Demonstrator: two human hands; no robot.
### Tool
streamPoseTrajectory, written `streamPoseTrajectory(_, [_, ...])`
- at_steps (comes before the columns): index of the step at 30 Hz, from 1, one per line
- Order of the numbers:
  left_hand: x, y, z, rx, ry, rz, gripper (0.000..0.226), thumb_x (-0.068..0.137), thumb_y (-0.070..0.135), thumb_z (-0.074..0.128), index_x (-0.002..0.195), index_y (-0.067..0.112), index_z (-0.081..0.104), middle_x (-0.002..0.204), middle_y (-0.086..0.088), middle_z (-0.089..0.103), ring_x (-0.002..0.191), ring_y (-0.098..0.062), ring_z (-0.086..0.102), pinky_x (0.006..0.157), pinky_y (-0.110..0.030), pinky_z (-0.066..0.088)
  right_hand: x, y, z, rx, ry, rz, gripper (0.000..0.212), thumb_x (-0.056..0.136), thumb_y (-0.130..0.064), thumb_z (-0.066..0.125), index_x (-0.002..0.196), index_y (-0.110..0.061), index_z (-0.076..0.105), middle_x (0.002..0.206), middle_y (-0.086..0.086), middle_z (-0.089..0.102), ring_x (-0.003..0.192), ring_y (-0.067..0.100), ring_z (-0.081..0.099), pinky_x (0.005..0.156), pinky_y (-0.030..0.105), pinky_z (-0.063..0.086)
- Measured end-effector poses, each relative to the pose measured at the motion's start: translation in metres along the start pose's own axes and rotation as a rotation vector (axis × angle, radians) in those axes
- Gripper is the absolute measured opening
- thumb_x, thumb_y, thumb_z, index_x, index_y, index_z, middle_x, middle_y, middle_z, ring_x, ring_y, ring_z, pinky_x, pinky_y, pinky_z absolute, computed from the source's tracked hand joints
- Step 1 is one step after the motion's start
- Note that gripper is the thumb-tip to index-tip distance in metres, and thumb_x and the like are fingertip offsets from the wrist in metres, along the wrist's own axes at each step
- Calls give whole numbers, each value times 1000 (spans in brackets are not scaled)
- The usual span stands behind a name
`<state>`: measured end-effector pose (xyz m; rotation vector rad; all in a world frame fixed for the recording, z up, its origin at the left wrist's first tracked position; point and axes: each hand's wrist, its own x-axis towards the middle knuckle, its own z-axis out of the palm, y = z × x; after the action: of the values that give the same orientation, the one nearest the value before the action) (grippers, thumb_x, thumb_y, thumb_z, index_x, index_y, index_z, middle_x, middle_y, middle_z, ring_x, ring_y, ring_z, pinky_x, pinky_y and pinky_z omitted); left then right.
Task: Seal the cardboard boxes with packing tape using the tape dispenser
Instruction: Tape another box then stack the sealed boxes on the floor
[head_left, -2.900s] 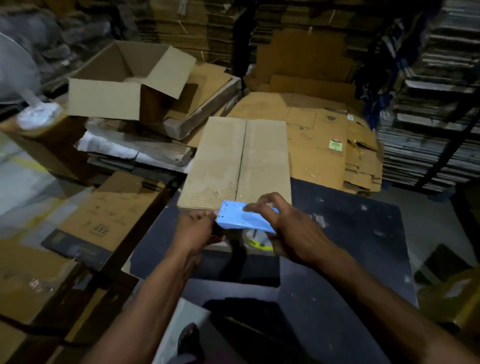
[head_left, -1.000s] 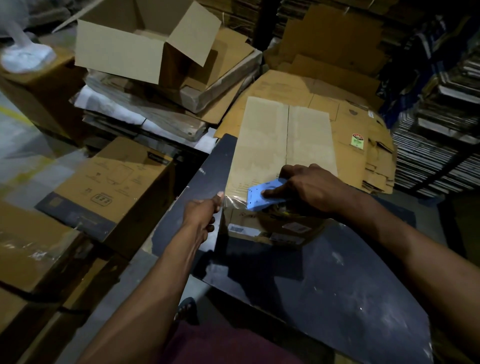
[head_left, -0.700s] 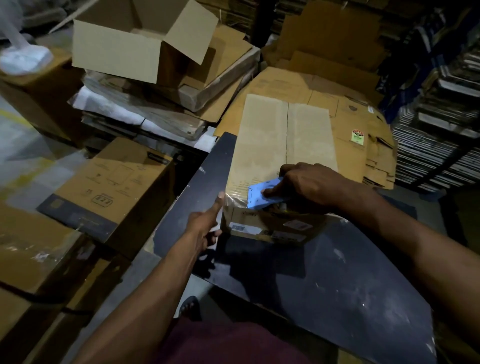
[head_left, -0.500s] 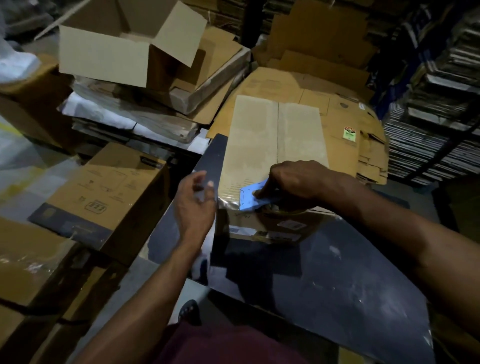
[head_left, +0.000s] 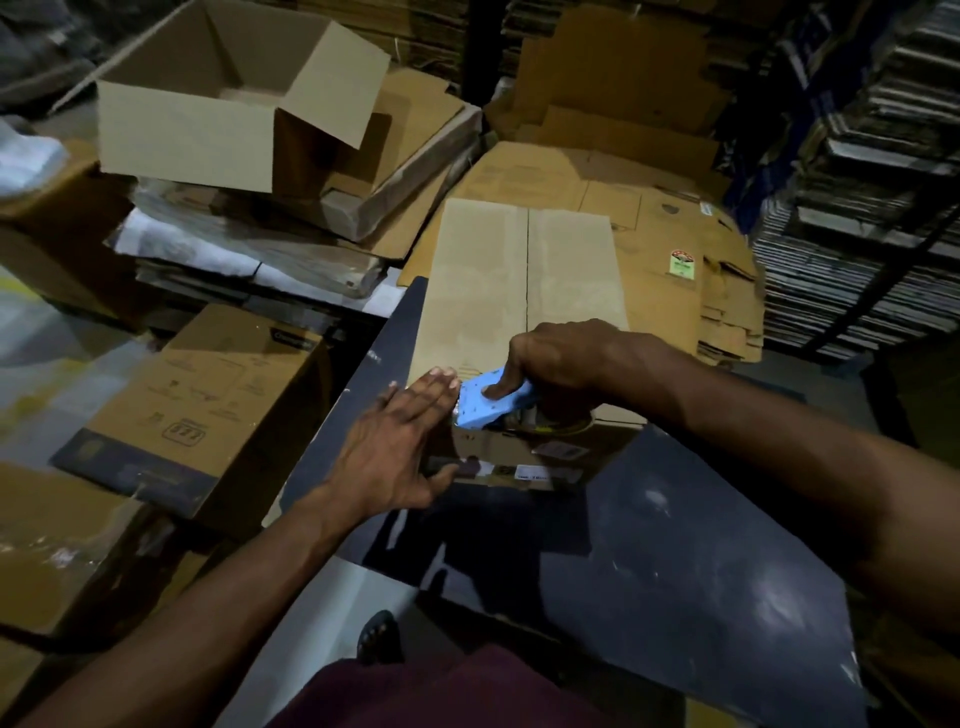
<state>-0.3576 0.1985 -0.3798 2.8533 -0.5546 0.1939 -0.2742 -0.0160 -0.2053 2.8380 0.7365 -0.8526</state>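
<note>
A closed cardboard box stands on a dark table, its two top flaps meeting at a centre seam. My right hand grips a light blue tape dispenser at the box's near top edge. My left hand lies flat with straight fingers over the box's near left corner, fingertips touching the top and thumb on the front face. The tape roll is mostly hidden under my right hand.
An open empty box sits on flattened cardboard at the back left. A printed carton stands left of the table. Flattened boxes pile behind, and stacked sheets fill the right. My foot shows below the table edge.
My left hand let go of the pulled tape end, rose, then came down flat on the box's near left corner. My right hand kept the dispenser at the near edge.
</note>
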Motion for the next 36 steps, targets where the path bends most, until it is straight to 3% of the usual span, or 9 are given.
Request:
streamPoseTrajectory(2, [0, 2, -2, -20, 3, -26, 100, 85, 71, 50, 166, 20, 21, 173, 2, 18, 160, -12, 13, 126, -50, 28, 2, 1, -1, -5, 8, -23, 45, 95, -59, 65, 66, -28, 50, 75, -10, 50, 61, 13, 52, 84, 39, 53])
streamPoseTrajectory(5, [2, 3, -3, -48, 16, -47, 97, 82, 65, 55, 165, 21, 29, 172, 4, 24, 159, -11, 18, 124, -51, 31, -3, 12, -7, -14, -27, -35, 38, 94, -55, 68, 71, -28, 57, 79, -10, 53, 67, 14, 56, 79, 34, 50])
streamPoseTrajectory(7, [2, 5, -4, -48, 12, -71, 97, 82, 66, 55, 164, 22, 30, 171, 4, 25, 158, -10, 19, 124, -51, 31, -14, 26, -12, -92, -66, -43, 24, 94, -56, 66, 99, -34, 73, 92, -8, 62, 81, 16, 64, 69, 31, 46])
streamPoseTrajectory(10, [2, 8, -6, -35, 21, -82, 96, 82, 66, 56, 164, 23, 31, 171, 5, 25, 157, -9, 21, 124, -50, 32, -28, 54, -5, -165, -117, -24, 38, 94, -60, 64, 128, -43, 68, 95, -12, 64, 83, 14, 65, 61, 30, 42])
streamPoseTrajectory(18, [17, 32, -24, 186, 32, -30, 95, 80, 68, 56, 154, 10, 49, 162, -9, 44, 151, -21, 40, 126, -54, 25, -35, 57, 1, -176, -36, 3, 43, 94, -61, 64, 131, -39, 66, 121, -1, 66, 93, 21, 64, 67, 31, 45])
streamPoseTrajectory(23, [43, 86, -1, 100, 6, 63, 92, 82, 62, 47, 153, 3, 48, 158, -16, 48, 147, -28, 46, 125, -50, 30, -34, 48, 5, -195, 4, -6, 41, 99, -52, 61, 130, -27, 64, 132, 4, 63, 111, 27, 62, 86, 40, 50])
streamPoseTrajectory(26, [44, 93, 13, 76, 64, 3, 81, 82, 46, 55, 149, 1, 52, 154, -18, 52, 143, -30, 51, 122, -52, 35, -35, 48, 5, -246, 41, -31, 40, 101, -50, 58, 134, -28, 59, 136, 5, 59, 120, 29, 59, 82, 37, 42])
streamPoseTrajectory(31, [43, 88, 17, 87, 134, 20, 77, 78, 40, 65, 146, 4, 57, 151, -15, 56, 141, -27, 54, 121, -47, 38, -39, 58, 7, -170, -6, -31, 33, 99, -43, 65, 127, -25, 60, 123, 0, 62, 97, 19, 59, 76, 36, 47])
streamPoseTrajectory(36, [44, 88, 14, 93, 67, -14, 80, 78, 45, 65, 149, 7, 55, 154, -12, 54, 144, -24, 51, 123, -47, 35, -63, 126, 16, -233, -91, 77, 31, 98, -52, 64, 94, -23, 73, 81, -8, 67, 72, 10, 66, 67, 33, 55])
